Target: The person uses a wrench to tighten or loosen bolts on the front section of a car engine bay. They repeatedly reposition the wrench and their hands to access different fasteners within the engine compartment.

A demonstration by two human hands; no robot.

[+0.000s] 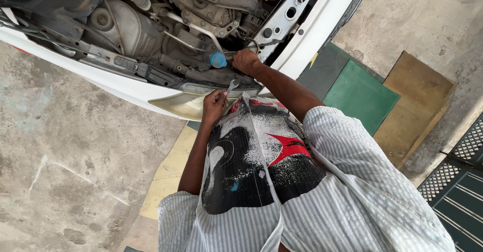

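In the open engine bay (166, 35) of a white car, a round blue cap (218, 59) closes a reservoir whose contents are hidden. The right hand (245, 60) reaches in just beside that cap, fingers curled around something I cannot make out. The left hand (214, 106) grips a small metal wrench (231, 86) above the headlight (183, 103). Hoses and brackets crowd the bay. Green mats (359, 93) lie on the concrete floor (65, 146).

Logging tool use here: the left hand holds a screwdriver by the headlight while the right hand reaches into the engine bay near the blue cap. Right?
Not quite: the head view shows the left hand holding a small open-end wrench, not a screwdriver. The rest stands: right hand, blue cap.
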